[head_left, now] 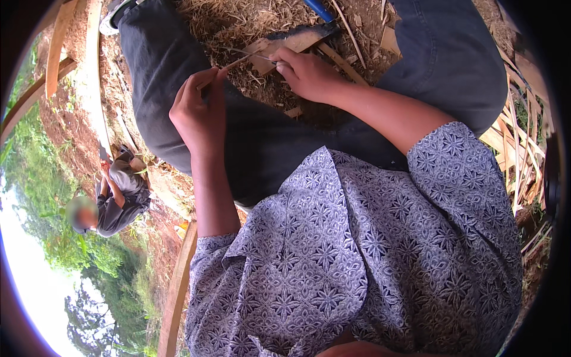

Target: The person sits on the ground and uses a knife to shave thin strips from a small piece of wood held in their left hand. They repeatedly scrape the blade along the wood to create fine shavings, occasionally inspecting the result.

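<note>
My left hand (199,110) is closed, pinching a thin pale strip of wood or bamboo (238,61) near its end. The strip points away from me to the right. In my right hand (308,76) is a small knife, its handle mostly hidden by the fingers. The slim knife blade (253,55) points left and crosses the strip. Both hands are between my spread knees. Just beyond them lies a flat piece of wood or bamboo (300,41) with a dark, blackened edge.
Shavings (217,24) cover the ground between my legs. A blue rod-like thing (319,9) lies at the far side. More split strips (517,143) are heaped at the right. Far left, another person (122,193) sits on the slope, near long wooden poles (178,291).
</note>
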{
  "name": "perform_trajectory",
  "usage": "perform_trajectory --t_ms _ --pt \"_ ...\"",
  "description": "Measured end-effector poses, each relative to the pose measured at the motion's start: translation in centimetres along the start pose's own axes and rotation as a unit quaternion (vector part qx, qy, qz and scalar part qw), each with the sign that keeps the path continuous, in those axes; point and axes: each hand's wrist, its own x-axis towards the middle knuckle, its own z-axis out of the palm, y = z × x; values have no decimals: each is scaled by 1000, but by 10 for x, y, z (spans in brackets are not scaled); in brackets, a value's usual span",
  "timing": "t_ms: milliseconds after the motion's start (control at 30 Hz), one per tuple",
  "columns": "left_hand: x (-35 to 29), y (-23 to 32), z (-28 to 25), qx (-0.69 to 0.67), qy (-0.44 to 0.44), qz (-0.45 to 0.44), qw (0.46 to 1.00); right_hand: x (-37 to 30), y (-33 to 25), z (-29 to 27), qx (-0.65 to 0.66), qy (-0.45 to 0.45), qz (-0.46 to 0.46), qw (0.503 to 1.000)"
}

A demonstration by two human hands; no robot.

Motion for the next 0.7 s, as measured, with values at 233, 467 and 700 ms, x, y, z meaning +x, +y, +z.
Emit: perform_trajectory --t_ms 233,467,700 --pt "-3 -4 0 5 -9 -3 1000 -4 -3 5 52 29 -81 995" --pt "-1 -2 -1 13 -10 3 1000 5 -3 -4 25 -14 19 999" --pt "-1 -1 -2 14 -13 -4 1000 15 13 4 26 1 6 1000"
